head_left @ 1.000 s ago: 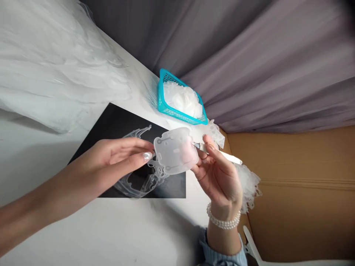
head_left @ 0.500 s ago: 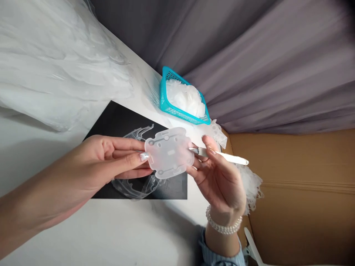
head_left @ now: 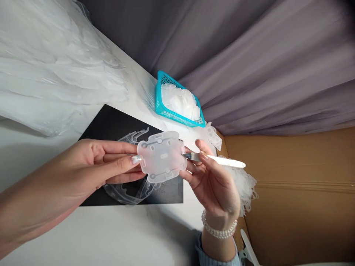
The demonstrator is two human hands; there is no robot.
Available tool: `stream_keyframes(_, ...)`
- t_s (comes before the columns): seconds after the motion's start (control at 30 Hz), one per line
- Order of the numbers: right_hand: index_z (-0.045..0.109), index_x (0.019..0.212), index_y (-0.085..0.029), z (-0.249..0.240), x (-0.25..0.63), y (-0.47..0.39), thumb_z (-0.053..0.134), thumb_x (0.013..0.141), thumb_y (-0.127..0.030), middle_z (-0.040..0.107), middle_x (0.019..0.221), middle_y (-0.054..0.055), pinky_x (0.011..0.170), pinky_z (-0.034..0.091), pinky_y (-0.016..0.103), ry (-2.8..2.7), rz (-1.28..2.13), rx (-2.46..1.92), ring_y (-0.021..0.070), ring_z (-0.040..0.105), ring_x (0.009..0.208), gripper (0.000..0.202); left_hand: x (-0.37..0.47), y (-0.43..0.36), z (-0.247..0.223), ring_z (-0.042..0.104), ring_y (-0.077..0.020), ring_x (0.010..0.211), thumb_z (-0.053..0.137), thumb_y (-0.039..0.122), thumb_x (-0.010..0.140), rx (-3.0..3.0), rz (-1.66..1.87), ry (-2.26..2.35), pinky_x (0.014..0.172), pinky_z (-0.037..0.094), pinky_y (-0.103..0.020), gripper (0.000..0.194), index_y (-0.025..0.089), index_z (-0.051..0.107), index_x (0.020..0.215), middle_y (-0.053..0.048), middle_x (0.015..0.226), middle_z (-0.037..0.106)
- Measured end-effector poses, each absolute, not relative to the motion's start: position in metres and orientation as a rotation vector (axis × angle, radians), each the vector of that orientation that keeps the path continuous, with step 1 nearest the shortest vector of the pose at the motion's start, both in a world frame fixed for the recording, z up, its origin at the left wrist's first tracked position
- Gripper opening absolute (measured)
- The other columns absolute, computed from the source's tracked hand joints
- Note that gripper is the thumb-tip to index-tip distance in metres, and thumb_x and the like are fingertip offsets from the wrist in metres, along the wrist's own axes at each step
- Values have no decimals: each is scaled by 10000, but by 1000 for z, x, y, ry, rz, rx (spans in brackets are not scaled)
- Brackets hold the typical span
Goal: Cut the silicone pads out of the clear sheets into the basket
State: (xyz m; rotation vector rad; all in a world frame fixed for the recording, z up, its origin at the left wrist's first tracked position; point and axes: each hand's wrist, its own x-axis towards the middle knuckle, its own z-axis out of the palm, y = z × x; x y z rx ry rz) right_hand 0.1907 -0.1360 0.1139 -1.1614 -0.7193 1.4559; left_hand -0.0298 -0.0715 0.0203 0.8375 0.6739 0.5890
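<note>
A translucent plate (head_left: 162, 157) with small slots and rounded edges is held up over a black mat (head_left: 101, 123). My left hand (head_left: 111, 162) pinches its left edge between thumb and fingers. Between the thumb and fingers of my right hand (head_left: 213, 177) is a white-handled knife (head_left: 227, 162), its metal tip at the plate's right edge. Some right fingers also support the plate from behind. Clear curved plastic scraps (head_left: 124, 195) lie on the mat, partly hidden by my left hand and the plate.
Beyond the mat, a turquoise basket (head_left: 180, 117) holds whitish pieces. A large translucent plastic bag (head_left: 55, 74) lies at the upper left. More scraps (head_left: 245, 184) sit right of my right hand, near a cardboard wall (head_left: 299, 192). A grey curtain (head_left: 235, 55) hangs behind.
The whole view has shifted slightly, so the hands, plate and basket appear a little further left and lower. Both hands keep the same hold, and the knife tip stays at the plate's right edge.
</note>
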Motion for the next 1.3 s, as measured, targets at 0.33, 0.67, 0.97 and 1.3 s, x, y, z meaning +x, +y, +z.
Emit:
stream_keyframes(0.33, 740, 1026, -258, 112, 192, -135, 657, 881, -191, 778, 992, 29, 792, 643, 249, -698, 1439, -1165, 133, 757, 863, 180, -28, -73, 33, 753, -215, 972, 714, 416, 857, 788, 592, 668, 928, 595, -340, 342, 349, 719, 1192, -4, 1090, 786)
stream_keyframes(0.67, 735, 1031, -277, 113, 192, -135, 664, 891, -208, 774, 1011, 16, 809, 638, 243, -707, 1458, -1168, 132, 756, 885, 171, -31, -72, 32, 754, -198, 964, 705, 409, 865, 796, 584, 648, 902, 600, -290, 305, 359, 735, 1164, 12, 1117, 780)
stream_keyframes(0.97, 744, 1025, -275, 118, 187, -141, 642, 894, -187, 775, 1023, 7, 813, 640, 255, -700, 1467, -1128, 138, 756, 898, 187, -30, -72, 26, 756, -227, 962, 716, 436, 847, 844, 596, 655, 951, 582, -368, 396, 344, 700, 1232, -23, 1127, 776)
stream_keyframes(1.3, 752, 1009, -310, 121, 178, -155, 611, 956, -243, 763, 1101, 3, 900, 626, 323, -974, 1283, -1164, 175, 743, 1003, 165, -26, -72, 30, 738, -203, 1024, 721, 421, 845, 796, 601, 640, 957, 577, -305, 301, 335, 757, 1131, -3, 1145, 772)
